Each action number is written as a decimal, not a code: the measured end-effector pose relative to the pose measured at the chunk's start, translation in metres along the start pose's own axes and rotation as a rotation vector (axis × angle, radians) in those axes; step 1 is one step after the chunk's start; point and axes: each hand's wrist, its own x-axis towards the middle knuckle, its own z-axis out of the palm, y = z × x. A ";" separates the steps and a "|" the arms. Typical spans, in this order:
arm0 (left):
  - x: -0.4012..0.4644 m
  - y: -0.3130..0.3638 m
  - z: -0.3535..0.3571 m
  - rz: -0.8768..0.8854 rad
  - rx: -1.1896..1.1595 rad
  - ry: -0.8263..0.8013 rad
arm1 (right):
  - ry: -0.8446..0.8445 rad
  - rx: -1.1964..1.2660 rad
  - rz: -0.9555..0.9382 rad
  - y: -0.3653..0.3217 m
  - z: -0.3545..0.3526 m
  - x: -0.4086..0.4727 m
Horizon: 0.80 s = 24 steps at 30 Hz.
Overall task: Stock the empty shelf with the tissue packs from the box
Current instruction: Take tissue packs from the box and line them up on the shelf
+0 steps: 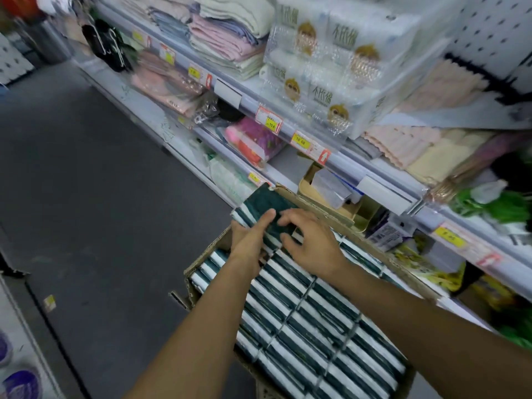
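While your left hand [250,240] grips the far-end bundle of tissue packs [260,207] from its left side, thumb laid over the dark green top, your right hand [312,243] comes in from the other side with fingers [290,218] spread and loose, tips just touching that same bundle, not yet clamped on it. That bundle sits tilted up at the far end of the cardboard box [201,283], a little proud of the rows behind it, so you look to be just starting the lift. The rest of the box is packed tight with green-and-white packs [311,318], row after row, and none seem gone, so nearly the whole job lies ahead. Beyond the box, the lower shelf [288,165] shows a bare stretch beside a small open carton [325,185]; that looks like your target, though I can't be sure. Nothing green-and-white stands on any shelf yet. Above it, the white tissue multipacks [325,67] already fill their spot.
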 end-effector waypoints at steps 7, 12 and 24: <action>-0.058 0.044 0.020 0.069 0.026 -0.370 | 0.231 0.467 0.390 -0.036 -0.089 -0.017; -0.120 0.080 0.064 0.145 0.153 -0.604 | 0.269 0.676 0.430 -0.074 -0.162 -0.041; -0.283 0.085 0.204 0.311 0.426 -0.788 | 0.561 0.716 0.366 -0.082 -0.351 -0.188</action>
